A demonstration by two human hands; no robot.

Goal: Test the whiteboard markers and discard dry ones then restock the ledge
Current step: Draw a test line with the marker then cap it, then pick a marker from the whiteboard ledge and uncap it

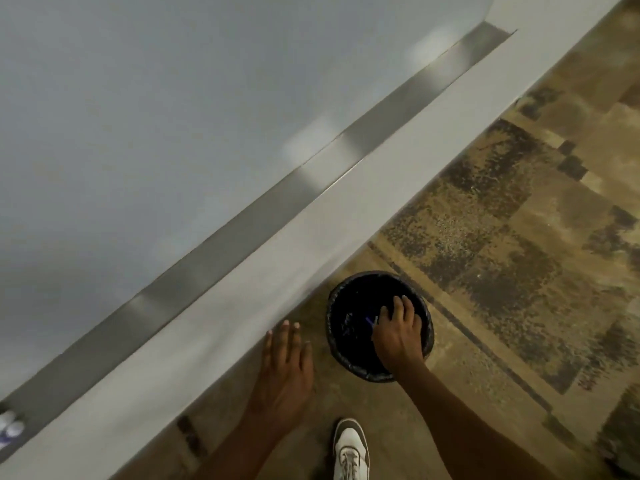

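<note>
Purple marker: short blurred streak inside black-lined waste bin, long axis slanted, one end at thumb; cap end cannot be told. Right hand spread over bin, grip on marker unclear. Left hand flat, fingers straight, beside wall.

Dim, soft motion blur, glare patches on ledge

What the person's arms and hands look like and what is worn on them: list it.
The left hand and the right hand are bare, without gloves, and no sleeve comes into view above either wrist, right to the frame edge. No watch, band or ring shows on either. The only clothing in view is a white and grey laced shoe.
</note>
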